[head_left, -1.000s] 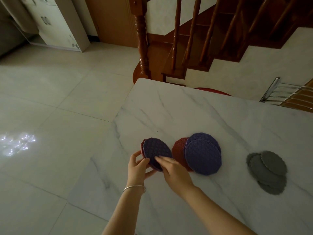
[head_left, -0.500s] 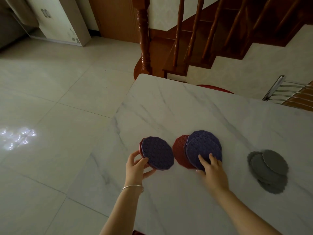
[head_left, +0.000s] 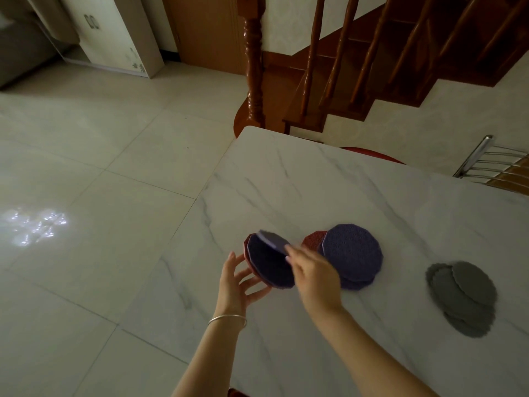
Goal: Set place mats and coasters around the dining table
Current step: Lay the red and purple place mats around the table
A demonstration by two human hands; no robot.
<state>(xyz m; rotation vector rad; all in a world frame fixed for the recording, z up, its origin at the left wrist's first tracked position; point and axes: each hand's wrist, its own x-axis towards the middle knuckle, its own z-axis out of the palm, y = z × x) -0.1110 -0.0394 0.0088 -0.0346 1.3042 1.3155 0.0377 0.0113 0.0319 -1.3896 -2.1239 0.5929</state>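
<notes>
My left hand [head_left: 239, 282] holds a small stack of polygonal mats [head_left: 269, 266], purple on top and red beneath, tilted above the white marble table [head_left: 315, 196] near its left edge. My right hand [head_left: 315, 273] pinches a blurred purple mat [head_left: 273, 240] at the top of that stack, lifted away from it. To the right, a pile of purple mats [head_left: 352, 255] lies flat on the table over a red mat [head_left: 313, 242]. Further right lie several overlapping grey scalloped coasters [head_left: 463, 296].
A metal-backed chair [head_left: 492, 164] stands at the table's far right side and a red seat [head_left: 372, 152] shows past the far edge. A wooden staircase with a turned post [head_left: 254, 67] rises behind. Tiled floor [head_left: 100, 167] spreads to the left, with a white cabinet [head_left: 114, 32] far back.
My right hand left the flat purple pile and came back left to the held stack, where it now lifts a purple mat. The left hand stayed in place.
</notes>
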